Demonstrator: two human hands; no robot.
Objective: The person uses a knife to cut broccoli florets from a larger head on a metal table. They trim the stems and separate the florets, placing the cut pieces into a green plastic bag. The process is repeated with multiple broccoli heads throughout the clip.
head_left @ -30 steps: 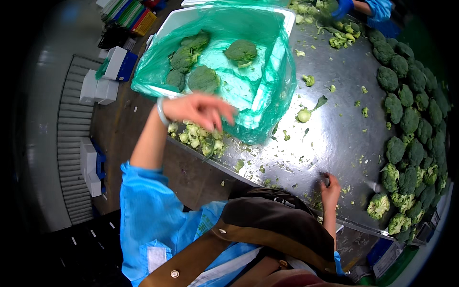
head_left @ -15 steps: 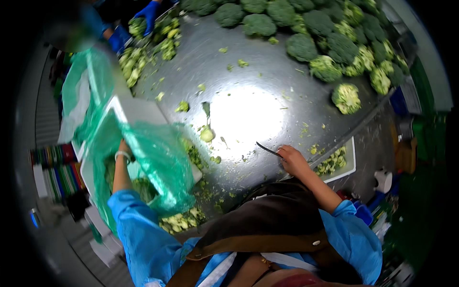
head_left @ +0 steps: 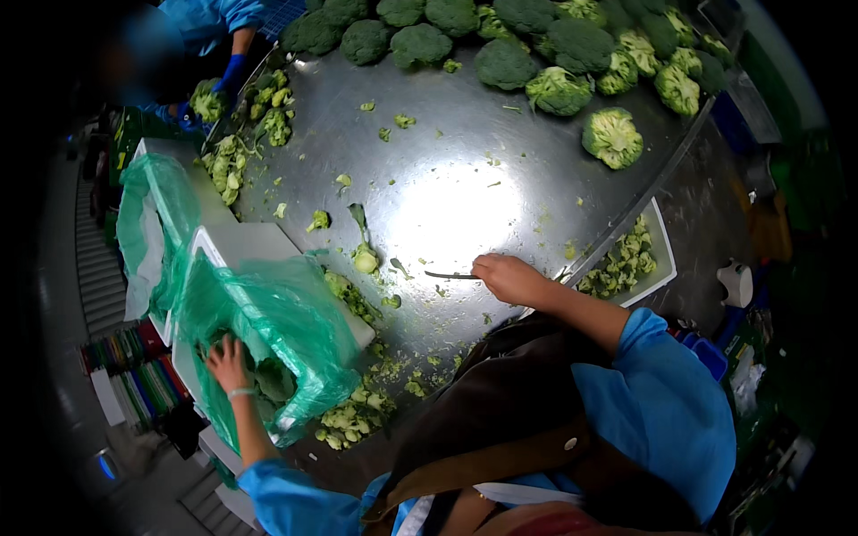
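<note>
My left hand (head_left: 228, 364) is at the mouth of a green plastic bag (head_left: 308, 308) lining a white foam box (head_left: 246, 239). Its fingers are spread and nothing shows in them. Dark green broccoli (head_left: 273, 380) lies inside the bag, just beside that hand. My right hand (head_left: 509, 279) is closed round the handle of a small knife (head_left: 451, 276), held low over the metal table (head_left: 331, 116) with its thin dark blade pointing left. Left of the blade lies a pale cut stem piece (head_left: 365, 259) with a leaf.
Many broccoli heads (head_left: 420, 45) are heaped along the far side, with one head (head_left: 612, 138) set apart at right. A white bin of trimmings (head_left: 626, 263) sits by the right edge. Stem scraps (head_left: 353, 418) lie beside the bag. At far left, a co-worker's blue-gloved hand (head_left: 231, 76) is near broccoli.
My left hand has come up from deeper in the bag, and its fingers now show. My right hand has turned the knife more level and moved it left. The view has shifted.
</note>
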